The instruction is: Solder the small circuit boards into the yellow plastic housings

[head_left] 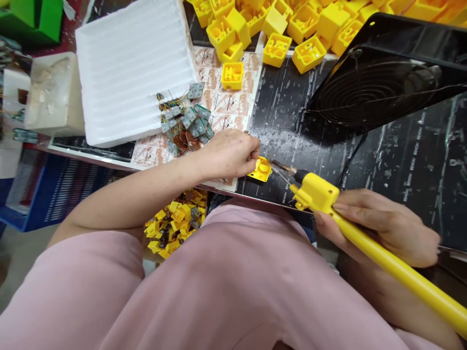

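- Black glossy worktop (386, 160): smooth, lettered, speckled surface.
- Long yellow tool (383, 258): smooth rounded handle, slender metal tip near the yellow part; grasped by the right hand (396, 228).
- White foam slab (134, 68): matte, ridged.
- Black fan (375, 92): round, ringed wire guard.
- Left hand (229, 153): fingers clenched at the part's left edge; whether they gripped it could not be told.
- Grey-green circuit boards (189, 119): flat, wired, heaped.
- Shallow yellow plastic part (263, 171): lay on the worktop near its front edge.
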Action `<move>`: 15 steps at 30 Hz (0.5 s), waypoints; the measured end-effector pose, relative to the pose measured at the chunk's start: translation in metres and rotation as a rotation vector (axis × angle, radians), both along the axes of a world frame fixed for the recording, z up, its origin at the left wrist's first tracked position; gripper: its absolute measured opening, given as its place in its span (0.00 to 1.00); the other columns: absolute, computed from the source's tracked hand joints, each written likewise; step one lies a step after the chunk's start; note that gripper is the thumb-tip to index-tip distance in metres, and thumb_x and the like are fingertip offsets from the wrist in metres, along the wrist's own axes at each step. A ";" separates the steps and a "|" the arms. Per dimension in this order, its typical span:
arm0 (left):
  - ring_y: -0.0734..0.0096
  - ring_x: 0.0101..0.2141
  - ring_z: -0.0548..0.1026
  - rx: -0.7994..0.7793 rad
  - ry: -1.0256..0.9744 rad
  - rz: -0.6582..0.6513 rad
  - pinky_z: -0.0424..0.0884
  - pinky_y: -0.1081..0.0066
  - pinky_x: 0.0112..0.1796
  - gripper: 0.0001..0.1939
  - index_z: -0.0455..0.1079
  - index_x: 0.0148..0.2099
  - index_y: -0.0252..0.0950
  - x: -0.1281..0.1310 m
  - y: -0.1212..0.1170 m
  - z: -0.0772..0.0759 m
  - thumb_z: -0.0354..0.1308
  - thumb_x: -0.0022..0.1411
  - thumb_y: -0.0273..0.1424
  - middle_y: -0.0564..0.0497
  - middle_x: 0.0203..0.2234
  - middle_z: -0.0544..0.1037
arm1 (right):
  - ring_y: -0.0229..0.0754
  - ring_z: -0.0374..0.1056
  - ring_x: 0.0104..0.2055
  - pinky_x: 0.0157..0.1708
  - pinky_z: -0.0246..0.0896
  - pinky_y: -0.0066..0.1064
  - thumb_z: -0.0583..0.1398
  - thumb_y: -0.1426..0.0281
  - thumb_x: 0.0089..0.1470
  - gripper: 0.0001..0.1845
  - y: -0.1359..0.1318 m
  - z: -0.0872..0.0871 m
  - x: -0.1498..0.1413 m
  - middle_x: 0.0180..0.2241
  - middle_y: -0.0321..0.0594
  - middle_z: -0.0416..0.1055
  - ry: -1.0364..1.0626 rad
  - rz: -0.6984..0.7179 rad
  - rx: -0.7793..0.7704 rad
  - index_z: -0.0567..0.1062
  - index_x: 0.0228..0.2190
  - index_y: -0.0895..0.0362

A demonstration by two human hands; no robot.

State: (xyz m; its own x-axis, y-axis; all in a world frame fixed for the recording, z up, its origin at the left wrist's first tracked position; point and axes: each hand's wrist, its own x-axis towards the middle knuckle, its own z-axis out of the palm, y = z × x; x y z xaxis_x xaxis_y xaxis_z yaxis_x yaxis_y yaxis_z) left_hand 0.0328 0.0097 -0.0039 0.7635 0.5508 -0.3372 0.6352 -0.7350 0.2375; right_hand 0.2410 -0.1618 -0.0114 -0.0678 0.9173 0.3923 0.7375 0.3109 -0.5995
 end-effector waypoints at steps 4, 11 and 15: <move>0.64 0.31 0.78 0.001 0.034 0.001 0.66 0.69 0.33 0.12 0.78 0.37 0.36 0.001 0.001 0.002 0.53 0.57 0.30 0.50 0.28 0.81 | 0.35 0.71 0.24 0.21 0.66 0.23 0.63 0.68 0.60 0.08 0.008 0.011 0.000 0.23 0.33 0.73 -0.084 0.119 0.103 0.70 0.29 0.49; 0.60 0.40 0.78 0.046 -0.151 -0.018 0.69 0.63 0.44 0.13 0.77 0.43 0.36 -0.020 -0.002 0.000 0.53 0.62 0.35 0.49 0.34 0.82 | 0.40 0.73 0.27 0.25 0.72 0.32 0.68 0.71 0.52 0.10 -0.002 -0.008 -0.002 0.27 0.32 0.74 0.111 -0.057 0.084 0.72 0.33 0.48; 0.66 0.39 0.77 0.031 -0.366 0.022 0.65 0.60 0.52 0.13 0.77 0.40 0.37 -0.034 -0.010 -0.012 0.51 0.67 0.34 0.51 0.34 0.82 | 0.41 0.75 0.29 0.26 0.72 0.33 0.70 0.66 0.52 0.16 -0.010 -0.014 -0.004 0.34 0.34 0.79 0.117 -0.217 0.061 0.76 0.42 0.49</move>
State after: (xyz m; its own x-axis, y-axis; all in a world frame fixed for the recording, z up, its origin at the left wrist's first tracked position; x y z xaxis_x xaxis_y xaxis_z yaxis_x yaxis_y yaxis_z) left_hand -0.0015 0.0000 -0.0158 0.8186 0.5738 -0.0271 0.5279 -0.7328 0.4294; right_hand 0.2372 -0.1714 -0.0253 0.1768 0.8800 0.4409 0.7179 0.1912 -0.6694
